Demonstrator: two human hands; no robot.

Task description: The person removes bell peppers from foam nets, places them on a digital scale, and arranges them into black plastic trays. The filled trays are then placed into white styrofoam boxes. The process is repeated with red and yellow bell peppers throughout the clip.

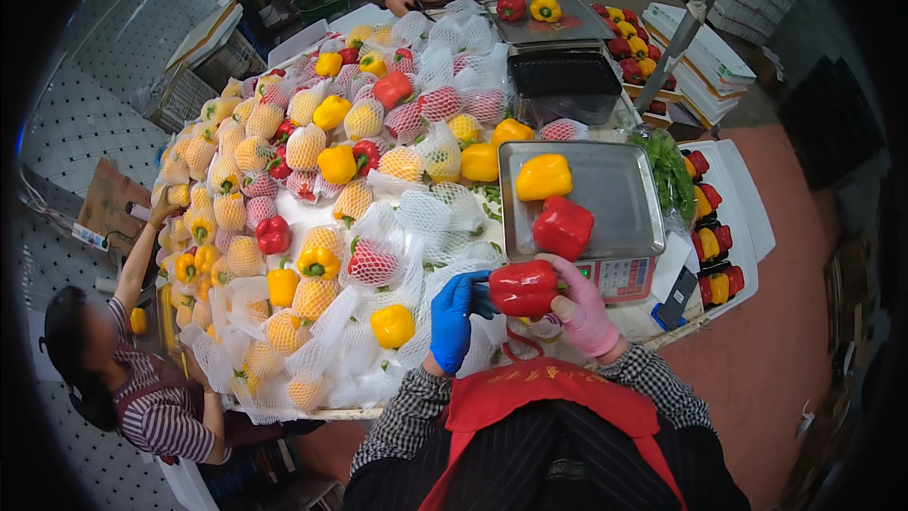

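A red bell pepper (524, 288) lies on its side between my two gloved hands, just in front of a digital scale. My left hand (454, 316), in a blue glove, touches its left end with the fingers. My right hand (583, 309), in a pink glove, grips its stem end. The scale's metal tray (610, 191) bears a yellow bell pepper (544, 177) and another red bell pepper (564, 228). To the left spreads a large heap of red and yellow peppers, many in foam net sleeves (312, 298). Loose white net sleeves (433, 216) lie nearer the tray.
A phone (677, 298) lies right of the scale, beside bagged green peppers (667, 170) and a white foam box (745, 255) of packed peppers. Black plastic trays (564, 78) stand behind. One person works at the left, another at the far side. A metal post (691, 25) rises at the back right.
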